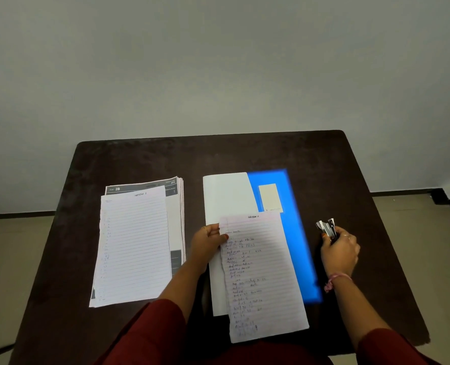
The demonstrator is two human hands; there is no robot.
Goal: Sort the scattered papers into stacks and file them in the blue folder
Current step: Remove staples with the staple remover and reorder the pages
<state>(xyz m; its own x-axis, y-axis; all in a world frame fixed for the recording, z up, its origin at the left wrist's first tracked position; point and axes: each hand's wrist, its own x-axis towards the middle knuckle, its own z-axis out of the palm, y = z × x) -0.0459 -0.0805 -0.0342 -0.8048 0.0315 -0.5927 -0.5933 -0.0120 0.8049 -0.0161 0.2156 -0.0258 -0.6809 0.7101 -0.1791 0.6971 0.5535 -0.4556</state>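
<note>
Now lined sheet (263, 275) lies between both hands.

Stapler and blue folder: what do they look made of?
Stapler, gripped by the right hand: likely metal, shiny silver with dark parts, glinting at the tip. Blue folder: probably smooth plastic, judging by its saturated colour and soft glare; coated card is possible.
</note>
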